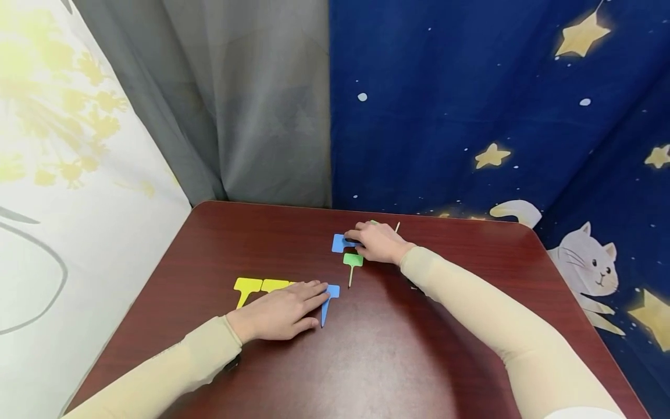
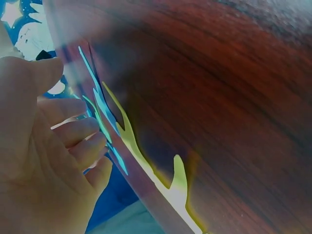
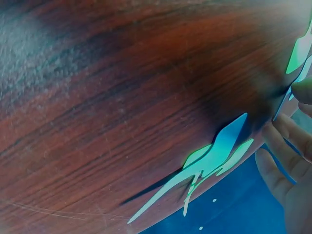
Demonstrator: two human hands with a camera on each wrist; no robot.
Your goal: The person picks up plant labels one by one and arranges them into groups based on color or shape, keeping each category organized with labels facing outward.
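My left hand (image 1: 285, 311) lies over a row of yellow plant labels (image 1: 248, 285), its fingers fairly straight. Its fingertips reach a blue T-shaped plant label (image 1: 330, 299) at the row's right end. Farther back, my right hand (image 1: 381, 243) pinches another blue plant label (image 1: 340, 243), whose head points left. A green plant label (image 1: 353, 260) lies just in front of it. In the right wrist view, one more blue label (image 3: 228, 141) appears among green labels (image 3: 236, 157), mostly hidden under the hand in the head view. The left wrist view shows yellow labels (image 2: 134, 146) beside the left fingers.
The labels lie on a dark red-brown wooden table (image 1: 419, 361) with rounded far corners. A grey curtain (image 1: 272, 116) and a blue starry curtain (image 1: 445, 105) hang behind its far edge. A white patterned surface (image 1: 78, 262) stands on the left.
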